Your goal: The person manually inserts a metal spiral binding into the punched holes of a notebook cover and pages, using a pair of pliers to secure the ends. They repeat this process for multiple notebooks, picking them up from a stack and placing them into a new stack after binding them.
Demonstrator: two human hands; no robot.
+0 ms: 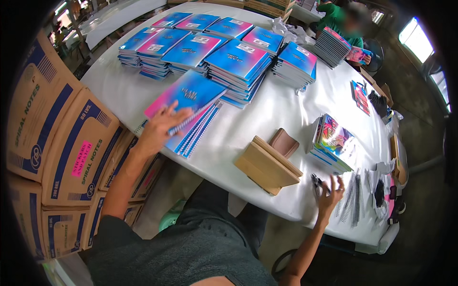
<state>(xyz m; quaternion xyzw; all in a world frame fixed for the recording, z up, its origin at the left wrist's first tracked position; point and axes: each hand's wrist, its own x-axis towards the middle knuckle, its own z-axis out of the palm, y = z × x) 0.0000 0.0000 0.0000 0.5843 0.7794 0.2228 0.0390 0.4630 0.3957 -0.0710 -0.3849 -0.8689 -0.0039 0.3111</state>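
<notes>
My left hand (pixel 162 126) grips a blue-and-pink spiral notebook (pixel 188 95) by its lower edge and lifts it, tilted, above a short pile of the same notebooks (pixel 198 131) on the white table (pixel 267 114). My right hand (pixel 329 190) reaches to the table's near right side, its fingers closing on dark spiral wire bindings (pixel 317 183) beside a row of loose spirals (pixel 352 200). A wooden angled block (pixel 267 164) stands between my hands.
Many stacks of blue-pink notebooks (pixel 238 59) fill the far part of the table. Colourful-cover notebooks (pixel 334 140) lie at the right. Cardboard cartons (pixel 71 143) are stacked at my left. A person in green (pixel 341 21) sits at the far end.
</notes>
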